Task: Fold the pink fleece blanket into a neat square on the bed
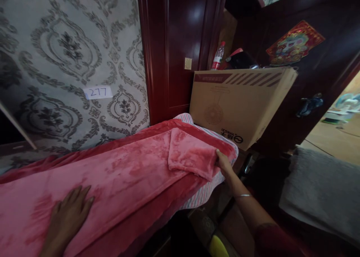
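Note:
A long piece of pink plush cloth (126,159) lies stretched along a narrow board, and I cannot tell whether it is a garment or a blanket. Its far right end forms a folded-over flap (191,152). My right hand (221,161) pinches the outer edge of that flap, fingers partly hidden by the cloth. My left hand (70,210) rests palm down near the lower left, fingers spread on the plush. Beneath it all is a darker red plush layer (157,208), over a striped cover (206,191) showing at the board's rounded end.
A large cardboard box (239,103) stands just beyond the board's end, with a plastic bottle (218,56) behind it. Patterned wallpaper (67,50) and a dark red door (182,28) border the far side. A grey-covered seat (323,189) is at right.

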Demonstrator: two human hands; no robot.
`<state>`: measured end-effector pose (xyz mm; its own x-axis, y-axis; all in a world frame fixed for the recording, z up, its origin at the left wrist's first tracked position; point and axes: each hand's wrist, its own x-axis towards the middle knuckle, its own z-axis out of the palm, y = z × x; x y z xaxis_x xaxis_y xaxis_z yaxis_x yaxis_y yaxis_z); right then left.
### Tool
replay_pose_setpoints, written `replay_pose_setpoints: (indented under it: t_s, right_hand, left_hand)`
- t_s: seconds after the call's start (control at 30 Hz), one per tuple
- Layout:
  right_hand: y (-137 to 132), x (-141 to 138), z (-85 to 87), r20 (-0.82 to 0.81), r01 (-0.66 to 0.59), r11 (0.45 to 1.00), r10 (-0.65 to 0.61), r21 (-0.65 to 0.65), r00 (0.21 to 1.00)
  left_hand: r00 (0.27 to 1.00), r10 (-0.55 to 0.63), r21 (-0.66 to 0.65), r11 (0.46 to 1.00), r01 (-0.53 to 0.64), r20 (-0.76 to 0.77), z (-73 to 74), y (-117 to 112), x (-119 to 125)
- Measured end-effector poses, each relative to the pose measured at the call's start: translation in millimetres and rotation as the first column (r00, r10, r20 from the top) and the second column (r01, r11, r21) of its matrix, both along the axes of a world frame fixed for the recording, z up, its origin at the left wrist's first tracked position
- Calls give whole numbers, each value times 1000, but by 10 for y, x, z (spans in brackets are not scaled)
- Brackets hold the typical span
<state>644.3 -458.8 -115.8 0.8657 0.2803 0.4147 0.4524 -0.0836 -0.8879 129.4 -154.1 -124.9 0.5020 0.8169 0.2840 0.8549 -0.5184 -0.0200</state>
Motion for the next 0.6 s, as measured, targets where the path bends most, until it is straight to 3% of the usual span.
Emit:
replay_pose_setpoints:
  t_s: [0.1,0.2,0.33,0.4,0.47,0.6]
  right_hand:
    - [274,-167,112,42,-62,996,65,-58,997]
    - [643,-633,139,141,-157,978,176,-135,974]
    - [969,-1419,-48,246,-354,870,447,-344,860]
    - [1005,-1680,-152,306,-332,799,523,-501,796]
    - [986,-1804,-207,340,-281,766,539,-578,770]
    - [915,-1800,-153,376,-262,774,536,-577,756]
  left_hand:
    - [1000,5,-17,1000,-5,1,12,-8,1]
    - [1000,12,-12,1000,-12,23,-5,0,-8]
    - [1000,12,24,1000,-13,16,-48,31,-26]
    - [1000,7,25,1000,-8,10,-56,40,-28]
    - [1000,9,23,1000,-9,2,-51,41,-24]
    - [1000,11,29,1000,-10,-9,-19,24,-6]
